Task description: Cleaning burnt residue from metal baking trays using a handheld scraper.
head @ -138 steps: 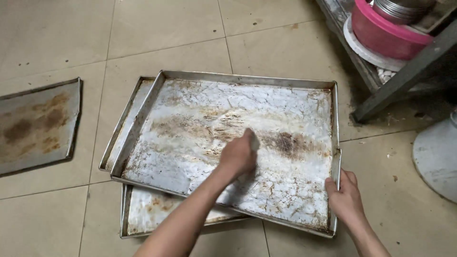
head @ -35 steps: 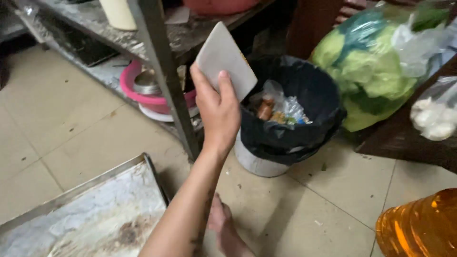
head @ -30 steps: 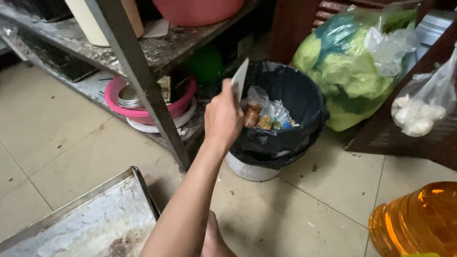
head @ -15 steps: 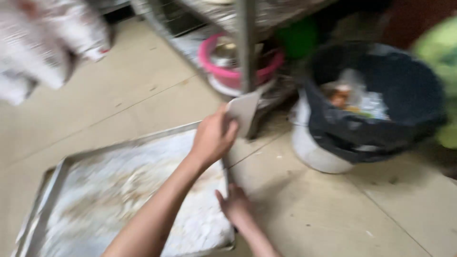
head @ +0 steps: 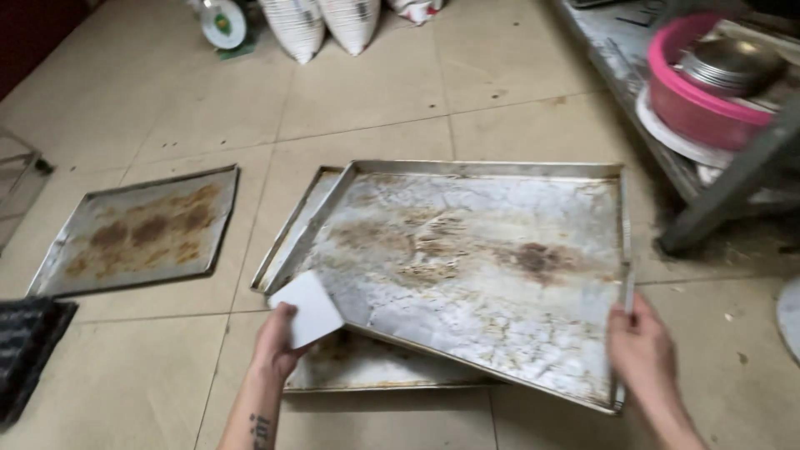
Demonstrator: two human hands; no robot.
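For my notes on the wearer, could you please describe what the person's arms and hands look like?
Both forearms are bare, with no sleeves, gloves, rings or watch in view. The left hand has a small dark tattoo on its forearm, partly cut off by the frame. The right hand shows no markings.

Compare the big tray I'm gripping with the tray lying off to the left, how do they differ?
The gripped tray rests askew on another tray; the left tray lies flat on the floor tiles. The gripped tray looks larger, with pale whitish residue; the left tray shows more brown patches. The right hand holds the first; nothing touches the second. Both are rectangular metal.
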